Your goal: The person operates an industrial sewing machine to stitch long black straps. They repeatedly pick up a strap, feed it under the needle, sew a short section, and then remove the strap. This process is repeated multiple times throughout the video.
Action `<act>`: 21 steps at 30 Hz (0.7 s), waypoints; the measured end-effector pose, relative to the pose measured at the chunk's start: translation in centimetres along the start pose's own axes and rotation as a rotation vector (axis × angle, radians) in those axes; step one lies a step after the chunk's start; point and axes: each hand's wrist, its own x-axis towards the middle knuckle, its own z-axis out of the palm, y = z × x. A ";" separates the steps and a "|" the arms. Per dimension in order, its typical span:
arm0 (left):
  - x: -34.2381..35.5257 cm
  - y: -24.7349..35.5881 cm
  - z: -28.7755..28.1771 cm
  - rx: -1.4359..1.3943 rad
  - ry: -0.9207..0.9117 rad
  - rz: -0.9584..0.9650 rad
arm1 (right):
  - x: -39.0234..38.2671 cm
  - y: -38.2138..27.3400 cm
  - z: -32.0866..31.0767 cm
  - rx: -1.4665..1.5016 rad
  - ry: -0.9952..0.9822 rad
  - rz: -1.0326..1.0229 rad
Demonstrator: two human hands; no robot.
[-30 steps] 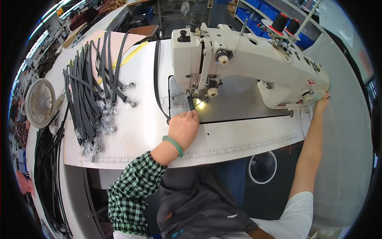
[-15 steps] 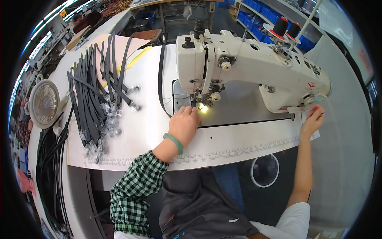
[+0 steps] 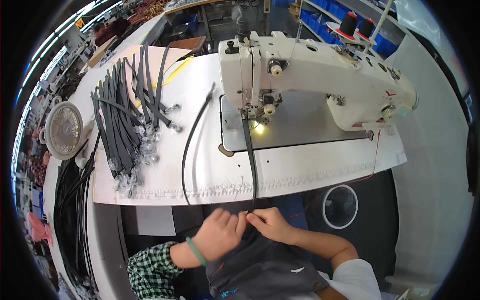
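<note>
A narrow black strap (image 3: pixel 251 160) runs from under the presser foot of the white sewing machine (image 3: pixel 300 60) down over the table's front edge. My right hand (image 3: pixel 272 225) pinches it just below that edge. My left hand (image 3: pixel 220 234), with a green bangle at the wrist, is closed, its fingertips meeting the right hand's at the strap; its inner fingers are hidden. Another black strap length (image 3: pixel 187 155) curves across the tabletop to the left and drops over the edge; whether it is the same strap I cannot tell. The needle area is lit by a small lamp.
Dark straps with clear-wrapped ends (image 3: pixel 120 130) lie piled on the white table (image 3: pixel 210 185). A white basket-like fan (image 3: pixel 64 131) stands at the left, above hanging black straps (image 3: pixel 70 220). Black thread spools (image 3: pixel 348 24) stand behind the machine. A white ring (image 3: pixel 340 207) shows below the table.
My left hand has come down from the needle to below the table edge. My right hand has left the machine's right end and joined it. The strap now stretches from the presser foot toward me.
</note>
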 end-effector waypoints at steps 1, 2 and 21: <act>-1.3 1.2 0.1 -0.013 -0.050 0.036 | 0.3 0.1 0.4 -0.004 -0.094 0.092; -2.5 2.4 0.4 -0.027 -0.095 0.074 | 0.6 0.0 0.9 -0.023 -0.093 0.103; 5.8 -4.0 3.2 -1.771 -0.234 -0.579 | -3.6 2.0 -1.1 0.548 -0.370 0.084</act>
